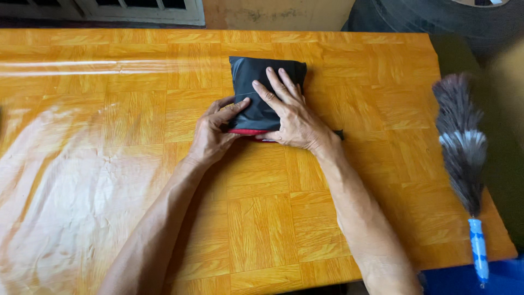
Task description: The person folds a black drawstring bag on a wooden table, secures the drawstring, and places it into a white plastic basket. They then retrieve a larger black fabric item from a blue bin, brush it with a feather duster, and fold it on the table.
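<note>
Folded black fabric bundle (pixel 256 87) lies flat on the table (pixel 273 218), near the far edge, roughly mid-width. A red layer (pixel 246 131) shows along the bundle's near edge, under the black.

Right hand (pixel 292 117) lies palm-down on the bundle, fingers spread and flat, pressing on the bundle's right half; not gripping anything. Left hand (pixel 213 131) sits at the bundle's near-left corner, thumb laid on top of the black fabric, other fingers curled at the edge; cannot tell whether they pinch the fabric or only rest against it. Both forearms run from the near table edge up to the bundle, meeting it in a narrow V.

Table has an orange wood-parquet pattern under a clear glossy cover, with glare patches left of the bundle. A small dark bit pokes out just right of the right wrist, too small to tell what it is.

Feather duster (pixel 463 147), grey plume with a pale band, blue handle (pixel 478 251), lies well right of the bundle along the table's right edge, handle toward the near side and overhanging. Nothing lies between the duster and the bundle.

Beyond the table, up-right of the bundle, a big dark rounded object (pixel 436 19); a pale wall (pixel 278 13) sits directly behind the bundle.
</note>
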